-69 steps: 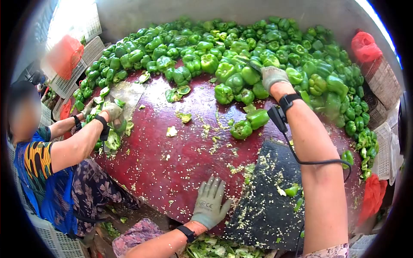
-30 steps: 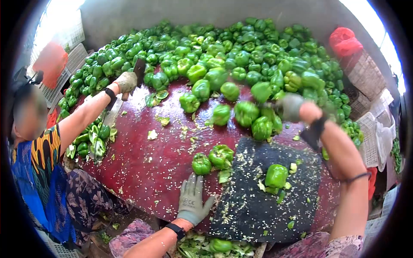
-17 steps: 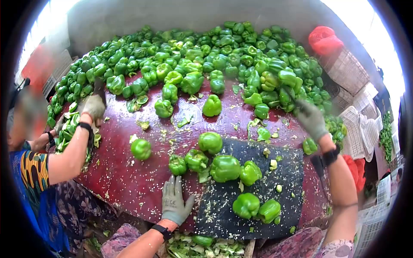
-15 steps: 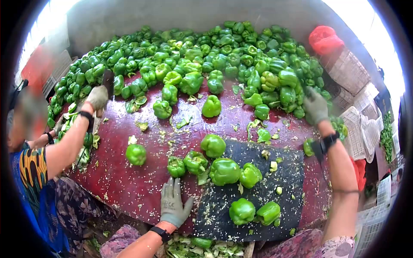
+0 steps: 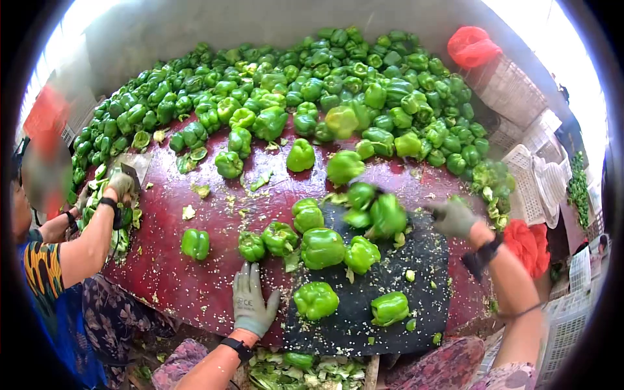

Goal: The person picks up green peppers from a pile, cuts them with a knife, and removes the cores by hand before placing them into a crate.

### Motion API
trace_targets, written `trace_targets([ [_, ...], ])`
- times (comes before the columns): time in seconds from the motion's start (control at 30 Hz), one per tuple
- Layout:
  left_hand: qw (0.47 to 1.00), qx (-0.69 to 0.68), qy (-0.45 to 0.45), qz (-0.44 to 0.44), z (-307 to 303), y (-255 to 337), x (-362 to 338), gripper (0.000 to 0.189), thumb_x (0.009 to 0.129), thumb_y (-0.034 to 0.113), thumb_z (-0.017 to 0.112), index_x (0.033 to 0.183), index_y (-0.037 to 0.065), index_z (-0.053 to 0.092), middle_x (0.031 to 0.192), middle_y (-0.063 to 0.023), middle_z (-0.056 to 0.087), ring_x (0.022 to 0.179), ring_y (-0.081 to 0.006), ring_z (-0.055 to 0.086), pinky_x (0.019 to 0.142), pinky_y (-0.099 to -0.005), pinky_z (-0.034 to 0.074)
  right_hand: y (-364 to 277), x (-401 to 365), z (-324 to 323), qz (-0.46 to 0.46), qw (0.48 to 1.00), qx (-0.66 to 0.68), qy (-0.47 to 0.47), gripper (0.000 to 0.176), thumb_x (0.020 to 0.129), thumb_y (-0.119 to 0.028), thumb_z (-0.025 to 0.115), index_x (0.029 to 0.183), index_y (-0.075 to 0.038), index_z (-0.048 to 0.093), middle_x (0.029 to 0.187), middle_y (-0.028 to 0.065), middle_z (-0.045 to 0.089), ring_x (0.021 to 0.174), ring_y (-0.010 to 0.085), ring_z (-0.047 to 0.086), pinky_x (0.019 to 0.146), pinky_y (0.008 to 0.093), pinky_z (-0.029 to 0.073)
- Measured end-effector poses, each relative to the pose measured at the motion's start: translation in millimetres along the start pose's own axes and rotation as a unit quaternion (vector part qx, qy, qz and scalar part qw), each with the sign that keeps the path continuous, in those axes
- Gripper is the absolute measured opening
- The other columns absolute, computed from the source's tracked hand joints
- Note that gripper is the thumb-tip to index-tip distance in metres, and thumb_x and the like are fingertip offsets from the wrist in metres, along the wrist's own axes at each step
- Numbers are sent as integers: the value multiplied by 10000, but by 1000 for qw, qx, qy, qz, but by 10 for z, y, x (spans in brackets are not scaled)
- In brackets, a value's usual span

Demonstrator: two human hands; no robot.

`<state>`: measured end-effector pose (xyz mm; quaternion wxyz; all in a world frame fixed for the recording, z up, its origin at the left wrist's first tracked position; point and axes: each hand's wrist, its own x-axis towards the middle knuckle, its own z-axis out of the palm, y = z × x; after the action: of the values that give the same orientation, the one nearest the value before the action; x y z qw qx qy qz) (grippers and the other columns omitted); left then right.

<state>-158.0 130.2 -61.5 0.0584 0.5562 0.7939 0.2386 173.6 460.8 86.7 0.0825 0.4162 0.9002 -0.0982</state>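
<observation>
Covering the far side of the red table (image 5: 162, 279), a pile of green peppers (image 5: 292, 84); two gloved hands nearer.

Black mat (image 5: 383, 328) lies at the near edge, right of centre, with seed-flecked red surface along both sides. Open red surface also runs between the mat and the co-worker (image 5: 84, 253) at far left. Loose peppers (image 5: 323, 248) stand on the mat and around its left edge; blurred peppers (image 5: 387, 214) sit at its far edge. Left hand (image 5: 252, 305): palm down near the table edge, fingers nearly together, thumb apart, fingertips just beside a pepper (image 5: 251, 247). Right hand (image 5: 453, 218): beyond the mat's right corner, fingers blurred, grip cannot be told.
</observation>
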Motion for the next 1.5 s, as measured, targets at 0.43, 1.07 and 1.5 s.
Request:
trace_targets([
  [0.43,1000,5,-12,-15,33,4,-16,756,847,276,636,1423,-54,273,1407,-324,338,1299,-473,331,1129,-532,217,596,1141,-9,131,944,40,299,451,795,-237,585,1240,-169,604,1004,193,670,951,348,642,826,413,511],
  [1.07,1000,19,0,-12,82,-5,-40,738,841,275,638,1421,-29,298,1424,-293,343,1315,-455,325,1129,-522,217,-89,-328,-59,-102,988,114,29,476,749,-118,610,1222,-158,647,774,130,659,673,231,633,669,338,518],
  [1.5,998,32,-35,-30,101,9,-23,725,829,215,625,1423,-35,294,1437,-291,321,1320,-468,302,1129,-536,195,2021,1214,170,365,885,71,279,401,777,-325,606,1077,-74,692,1083,211,667,1045,354,629,923,399,481],
])
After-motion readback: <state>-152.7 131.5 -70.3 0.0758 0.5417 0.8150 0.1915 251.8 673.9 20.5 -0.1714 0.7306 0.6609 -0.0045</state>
